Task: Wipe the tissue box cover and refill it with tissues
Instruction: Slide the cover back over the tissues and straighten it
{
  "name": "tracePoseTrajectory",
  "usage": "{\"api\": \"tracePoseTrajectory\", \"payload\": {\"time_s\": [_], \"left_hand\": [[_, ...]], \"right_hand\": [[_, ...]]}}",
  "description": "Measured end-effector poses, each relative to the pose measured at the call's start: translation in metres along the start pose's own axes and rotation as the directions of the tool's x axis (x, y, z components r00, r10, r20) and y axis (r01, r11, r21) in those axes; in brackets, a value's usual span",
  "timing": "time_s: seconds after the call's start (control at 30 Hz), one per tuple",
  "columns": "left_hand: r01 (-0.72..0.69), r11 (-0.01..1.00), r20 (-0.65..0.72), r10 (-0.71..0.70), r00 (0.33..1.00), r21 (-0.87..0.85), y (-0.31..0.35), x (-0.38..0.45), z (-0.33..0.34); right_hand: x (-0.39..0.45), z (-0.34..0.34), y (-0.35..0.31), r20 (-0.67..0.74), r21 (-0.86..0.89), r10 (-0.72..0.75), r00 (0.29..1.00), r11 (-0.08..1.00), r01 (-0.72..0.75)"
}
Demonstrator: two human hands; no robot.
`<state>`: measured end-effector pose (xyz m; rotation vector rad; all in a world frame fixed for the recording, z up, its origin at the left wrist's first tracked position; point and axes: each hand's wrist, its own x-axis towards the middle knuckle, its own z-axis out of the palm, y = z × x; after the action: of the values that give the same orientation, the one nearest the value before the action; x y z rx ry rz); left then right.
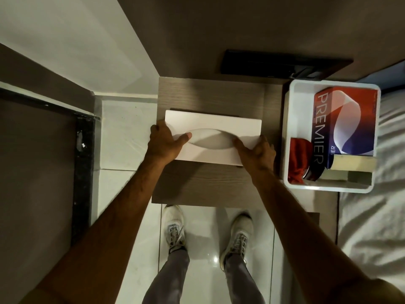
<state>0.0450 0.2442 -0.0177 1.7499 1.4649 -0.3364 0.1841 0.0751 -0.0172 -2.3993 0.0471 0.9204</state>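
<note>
A white tissue box cover (219, 122) with an oval opening lies flat on a small wooden table (210, 181). My left hand (165, 142) grips its left end, thumb at the oval's left tip. My right hand (256, 151) grips its right end, thumb near the oval's right tip. No tissue shows in the opening. A red, white and blue "PREMIER" tissue box (346, 121) lies in a white bin (287, 137) to the right. A red cloth (299, 159) is bunched in the bin's near left corner.
The bin also holds a pale sponge block (350, 170). A dark flat object (274, 62) lies behind the table by the wall. A bed with white sheets (383, 216) is at the right. My two shoes (175, 227) stand on glossy white floor tiles.
</note>
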Motion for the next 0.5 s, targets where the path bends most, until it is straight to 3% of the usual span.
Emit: {"api": "tracePoseTrajectory", "payload": {"time_s": [0.2,0.5], "left_hand": [[-0.014,1.000,-0.034,0.014,0.999,-0.020,-0.007,0.001,0.003],[-0.194,0.981,-0.085,0.191,0.978,-0.028,-0.029,-0.017,0.007]], "right_hand": [[0.005,0.001,0.003,-0.004,-0.027,-0.024,1.000,0.999,0.024],[0.001,0.007,0.017,-0.057,-0.139,-0.103,0.993,0.986,0.094]]}}
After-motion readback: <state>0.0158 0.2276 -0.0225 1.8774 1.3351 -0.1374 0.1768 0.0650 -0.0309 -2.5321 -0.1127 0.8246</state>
